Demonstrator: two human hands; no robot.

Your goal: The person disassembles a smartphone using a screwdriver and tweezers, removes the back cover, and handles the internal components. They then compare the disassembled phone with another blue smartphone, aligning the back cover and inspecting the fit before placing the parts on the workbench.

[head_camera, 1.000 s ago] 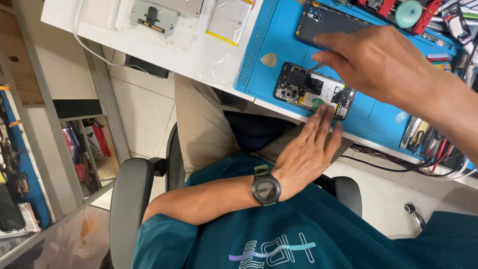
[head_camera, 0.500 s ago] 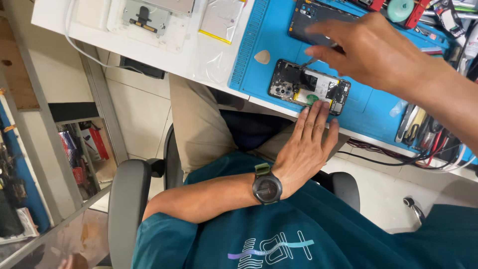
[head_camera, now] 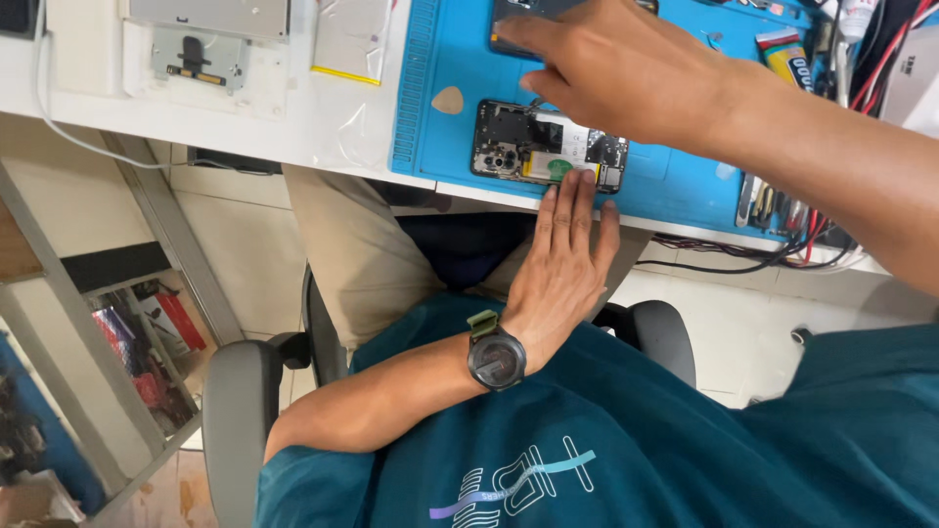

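Reaching farther across, the right hand [head_camera: 626, 73] is hovering, fingers apart, over the opened phone [head_camera: 548, 147], while the left hand [head_camera: 562, 259] is steadying its edge, flat.

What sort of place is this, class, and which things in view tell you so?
Probably a phone repair bench. An opened phone with its insides bared lies on a blue work mat, a guitar-pick-shaped prying tool sits beside it, and hand tools line the mat's edge.
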